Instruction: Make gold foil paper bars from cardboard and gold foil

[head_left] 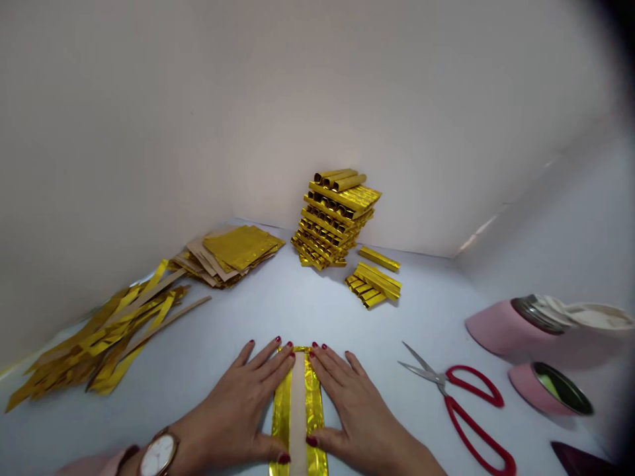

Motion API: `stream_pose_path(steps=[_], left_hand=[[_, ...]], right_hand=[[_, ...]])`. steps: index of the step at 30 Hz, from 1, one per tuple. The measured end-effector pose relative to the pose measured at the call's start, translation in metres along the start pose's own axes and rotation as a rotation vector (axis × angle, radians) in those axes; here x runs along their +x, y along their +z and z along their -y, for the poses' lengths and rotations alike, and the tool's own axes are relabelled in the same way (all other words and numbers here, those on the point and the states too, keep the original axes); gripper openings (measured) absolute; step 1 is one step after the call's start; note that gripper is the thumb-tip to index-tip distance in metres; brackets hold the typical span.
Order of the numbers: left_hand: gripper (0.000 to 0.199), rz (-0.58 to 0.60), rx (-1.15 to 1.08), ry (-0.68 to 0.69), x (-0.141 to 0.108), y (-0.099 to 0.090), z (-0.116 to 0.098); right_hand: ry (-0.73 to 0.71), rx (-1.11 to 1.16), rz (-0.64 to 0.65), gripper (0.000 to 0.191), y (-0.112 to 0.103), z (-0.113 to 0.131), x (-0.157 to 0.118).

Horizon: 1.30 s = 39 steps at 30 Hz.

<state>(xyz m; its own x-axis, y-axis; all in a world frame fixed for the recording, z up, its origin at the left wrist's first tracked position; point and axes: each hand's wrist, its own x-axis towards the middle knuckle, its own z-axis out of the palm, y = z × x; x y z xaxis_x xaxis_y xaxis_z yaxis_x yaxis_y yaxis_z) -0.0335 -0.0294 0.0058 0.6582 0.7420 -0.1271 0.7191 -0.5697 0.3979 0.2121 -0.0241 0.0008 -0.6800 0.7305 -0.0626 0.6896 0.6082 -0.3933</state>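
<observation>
A gold foil sheet (297, 423) lies flat on the table at the bottom centre, its two long sides folded inward so that a plain beige strip shows between them. My left hand (245, 403) lies with spread fingers on its left fold. On the right fold rests my right hand (354, 403), fingers also spread, thumb on the foil. Both hands press from above and grip nothing. Red-handled scissors (444, 383) lie partly open to the right of my right hand.
Gold strips (114, 330) and a pile of gold sheets (238, 254) lie at the left. Stacked gold tubes (332, 221) stand at the back centre, with a smaller group (374, 284) beside them. A pink jar (513, 327) and pink cup (536, 390) are at right.
</observation>
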Motion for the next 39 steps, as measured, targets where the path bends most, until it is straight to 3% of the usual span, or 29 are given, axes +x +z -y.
stream_pose_path(steps=[4,7,9,10,12,13,16,20,23,27,31,35,39], left_hand=[[0.104,-0.029,0.048,-0.026,-0.001,0.003,-0.002],[0.096,-0.177,0.036,0.002,-0.005,0.007,-0.006],[0.072,-0.266,-0.034,0.048,-0.008,0.011,-0.010],[0.051,-0.284,-0.071,0.088,-0.008,0.014,-0.013],[0.019,-0.261,-0.105,0.172,-0.009,0.020,-0.019],[0.017,-0.242,-0.100,0.200,-0.010,0.023,-0.021],[0.019,-0.230,-0.070,0.207,-0.014,0.028,-0.029],[0.009,-0.233,-0.078,0.192,-0.027,0.021,-0.037],[0.024,-0.227,-0.019,0.177,-0.035,0.017,-0.040],[0.018,-0.288,0.107,0.239,-0.037,0.022,-0.043],[0.027,-0.342,0.111,0.280,-0.038,0.021,-0.046],[0.029,-0.345,0.036,0.278,-0.040,0.016,-0.048],[0.030,-0.323,0.003,0.221,-0.042,0.022,-0.044]], right_hand=[[0.031,-0.035,-0.005,0.089,0.002,0.001,-0.001],[0.020,-0.079,-0.088,0.088,0.005,0.004,-0.004],[-0.023,-0.081,-0.199,0.076,0.007,0.008,-0.006],[-0.058,-0.069,-0.253,0.060,0.009,0.011,-0.008],[-0.143,-0.044,-0.328,0.023,0.013,0.017,-0.009],[-0.180,-0.038,-0.351,0.020,0.015,0.021,-0.010],[-0.194,-0.025,-0.396,0.032,0.018,0.030,-0.013],[-0.179,0.071,-0.371,0.029,0.011,0.032,-0.025],[-0.218,0.033,-0.362,0.042,0.012,0.029,-0.035],[-0.255,-0.081,-0.441,0.034,0.023,0.029,-0.041],[-0.311,-0.145,-0.522,0.026,0.030,0.034,-0.040],[-0.274,-0.059,-0.515,0.031,0.032,0.036,-0.039],[-0.178,0.070,-0.497,0.026,0.032,0.038,-0.039]])
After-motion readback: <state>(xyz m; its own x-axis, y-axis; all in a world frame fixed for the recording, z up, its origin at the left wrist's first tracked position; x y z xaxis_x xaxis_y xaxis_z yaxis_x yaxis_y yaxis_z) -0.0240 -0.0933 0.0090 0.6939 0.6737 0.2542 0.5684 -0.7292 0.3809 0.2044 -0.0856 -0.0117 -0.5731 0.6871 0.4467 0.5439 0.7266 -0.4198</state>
